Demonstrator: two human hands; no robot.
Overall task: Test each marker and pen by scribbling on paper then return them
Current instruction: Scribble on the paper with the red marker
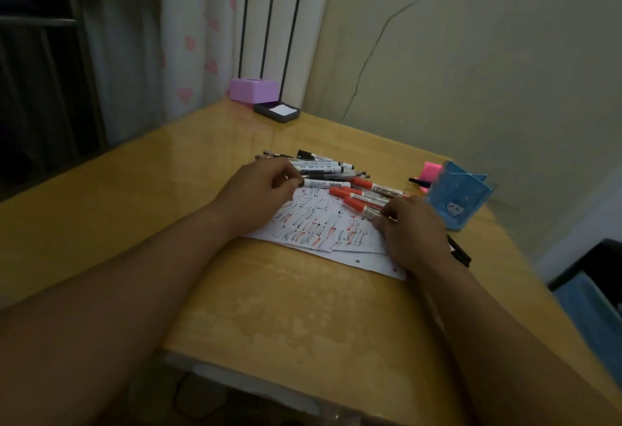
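Over the scribbled white paper sheets (313, 227) our right hand (409, 228) pinched a red-capped marker (365, 208), our left hand (261, 186) gripped a white-barrelled marker (326, 184), and beyond, the blue plastic pen holder (459, 195) lay tipped, its contents unclear.

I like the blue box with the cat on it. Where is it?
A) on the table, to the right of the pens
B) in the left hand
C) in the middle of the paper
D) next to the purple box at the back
A: the blue box stands on the table, to the right of the red-capped pens and just beyond the right hand.
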